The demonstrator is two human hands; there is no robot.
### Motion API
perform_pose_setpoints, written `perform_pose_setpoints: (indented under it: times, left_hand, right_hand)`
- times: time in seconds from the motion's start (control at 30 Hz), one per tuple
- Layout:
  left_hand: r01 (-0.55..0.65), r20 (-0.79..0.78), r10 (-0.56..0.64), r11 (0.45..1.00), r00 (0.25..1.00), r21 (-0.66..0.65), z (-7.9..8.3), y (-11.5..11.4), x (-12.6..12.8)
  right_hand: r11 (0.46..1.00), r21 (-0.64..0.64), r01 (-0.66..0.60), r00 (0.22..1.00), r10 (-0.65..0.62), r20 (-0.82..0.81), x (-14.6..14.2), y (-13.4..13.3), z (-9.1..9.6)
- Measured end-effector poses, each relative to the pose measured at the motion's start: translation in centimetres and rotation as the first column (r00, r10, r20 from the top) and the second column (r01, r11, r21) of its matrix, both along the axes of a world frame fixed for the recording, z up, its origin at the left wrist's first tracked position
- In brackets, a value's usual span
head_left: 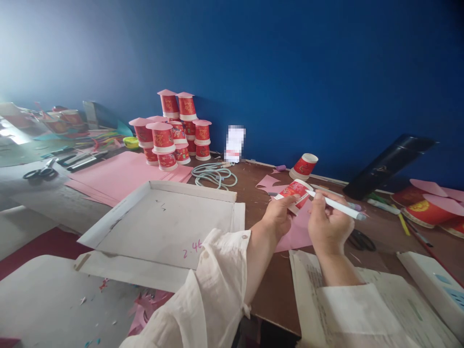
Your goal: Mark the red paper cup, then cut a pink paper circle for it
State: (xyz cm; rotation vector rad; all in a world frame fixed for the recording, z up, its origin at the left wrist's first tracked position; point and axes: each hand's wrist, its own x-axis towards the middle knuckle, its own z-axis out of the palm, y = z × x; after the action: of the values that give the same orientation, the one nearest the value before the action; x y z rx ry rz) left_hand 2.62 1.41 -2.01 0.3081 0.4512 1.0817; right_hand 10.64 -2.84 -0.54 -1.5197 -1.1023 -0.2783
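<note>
My left hand [278, 216] is closed around a red paper cup [295, 190] that lies on its side over a piece of pink paper [299, 231]. My right hand [328, 222] grips a white pen [339, 205], with its tip against the cup's white rim. Both hands are over the brown table [253, 203], right of a flat white cardboard tray [165, 224].
A stack of red cups with pink lids [172, 133] stands by the blue wall. Another red cup [304, 166] lies tipped further back. Pink sheets [119, 176], a coiled cable [213, 175], scissors [39, 171], a black flask [387, 164], printed papers [384, 295].
</note>
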Motion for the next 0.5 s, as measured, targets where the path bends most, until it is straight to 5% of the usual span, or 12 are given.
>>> perform_pose_setpoints:
  times: [0.5]
  left_hand:
    - [0.004,-0.005,-0.004,1.000,1.000,-0.011,-0.10,0.12,0.06]
  right_hand:
    - [0.999,0.012,0.040,0.999,-0.040,0.014,0.17,0.10,-0.29]
